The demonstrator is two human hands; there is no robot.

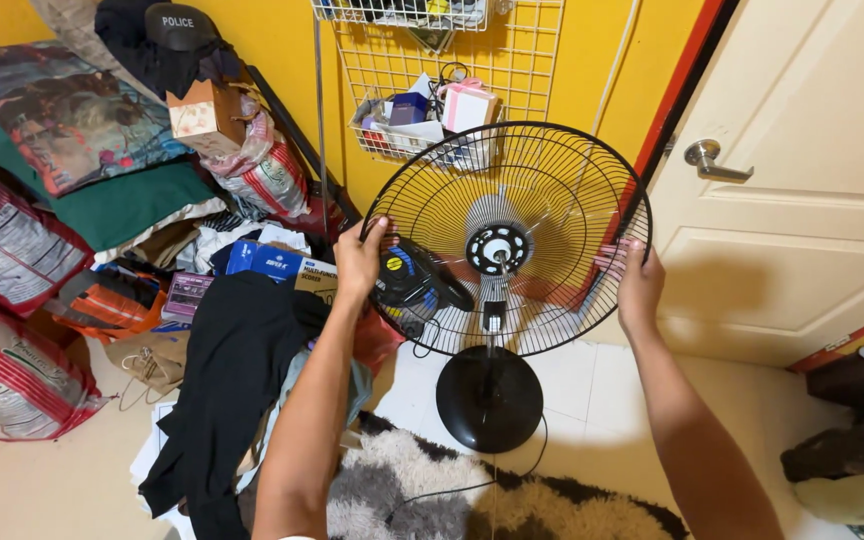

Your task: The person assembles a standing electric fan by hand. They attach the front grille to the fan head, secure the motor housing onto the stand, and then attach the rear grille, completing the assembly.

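A black wire fan guard (552,200) stands upright on a pedestal fan, round and about as wide as my shoulders. My left hand (359,258) grips its left rim and my right hand (638,280) grips its right rim. Behind the wires sit the motor hub (497,247) with its bare shaft; no blade is seen. The fan's round black base (489,398) rests on the white tiled floor, with a thin black cord (472,487) trailing over a shaggy grey and black rug (422,490).
A cream door (812,150) with a silver lever handle (707,157) is at right. A white wire rack (432,70) with small boxes hangs on the yellow wall. Clothes, printed sacks (2,250), cushions and boxes are heaped at left; dark clothing (232,380) lies beside my left arm.
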